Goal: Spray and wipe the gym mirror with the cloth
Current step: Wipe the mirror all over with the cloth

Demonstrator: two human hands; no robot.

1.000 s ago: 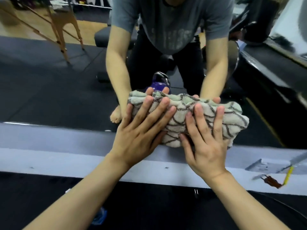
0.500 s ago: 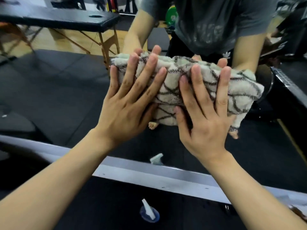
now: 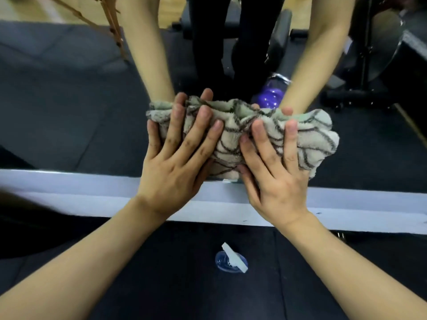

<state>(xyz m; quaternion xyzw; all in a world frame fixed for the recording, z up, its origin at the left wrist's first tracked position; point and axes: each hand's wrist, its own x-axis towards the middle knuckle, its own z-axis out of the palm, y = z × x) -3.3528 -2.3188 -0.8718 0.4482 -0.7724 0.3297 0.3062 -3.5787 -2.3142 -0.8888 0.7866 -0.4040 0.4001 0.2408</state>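
Note:
A bunched cream cloth (image 3: 233,144) with a dark wavy pattern is pressed flat against the gym mirror (image 3: 69,100), just above its pale bottom frame (image 3: 80,197). My left hand (image 3: 178,155) lies on the cloth's left half with fingers spread. My right hand (image 3: 275,172) presses the right half, fingers extended. The mirror shows my reflected arms meeting the cloth from above. A blue spray bottle (image 3: 231,259) with a white trigger stands on the dark floor below my hands, seen from above.
The floor is dark rubber matting (image 3: 161,273). Reflected in the mirror are a purple kettlebell (image 3: 271,95), wooden table legs (image 3: 113,31) at the upper left and black gym equipment (image 3: 374,54) at the upper right.
Both hands slid the cloth up the mirror, then back down to just above the bottom frame. The spray bottle has stayed on the floor.

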